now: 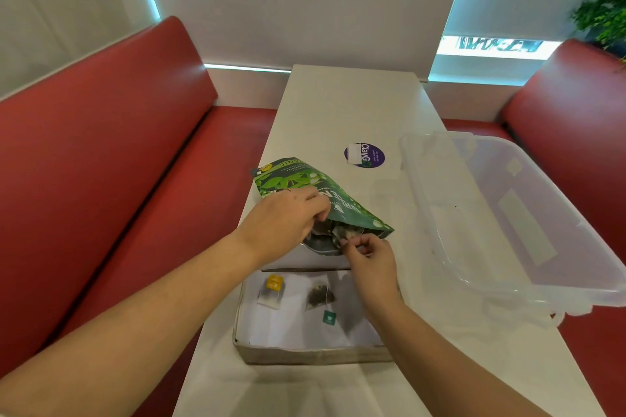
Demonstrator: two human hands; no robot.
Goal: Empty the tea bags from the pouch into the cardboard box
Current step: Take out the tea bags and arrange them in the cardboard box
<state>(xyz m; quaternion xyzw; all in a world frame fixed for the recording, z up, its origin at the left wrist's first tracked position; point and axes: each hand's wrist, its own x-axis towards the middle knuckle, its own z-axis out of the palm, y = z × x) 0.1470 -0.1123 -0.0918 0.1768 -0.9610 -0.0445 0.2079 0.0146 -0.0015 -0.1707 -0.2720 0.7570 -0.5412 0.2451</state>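
Observation:
A green tea pouch lies tilted over the far end of the open cardboard box, its mouth facing me. My left hand grips the pouch's upper edge near the mouth. At the opening, the fingertips of my right hand pinch a tea bag that is partly out of the pouch. Two tea bags lie on the box's white floor: one with a yellow tag at the left and one with a green tag in the middle.
The box sits on a narrow white table. A large clear plastic bin lies on the table's right side. A round purple sticker is behind the pouch. Red bench seats flank the table.

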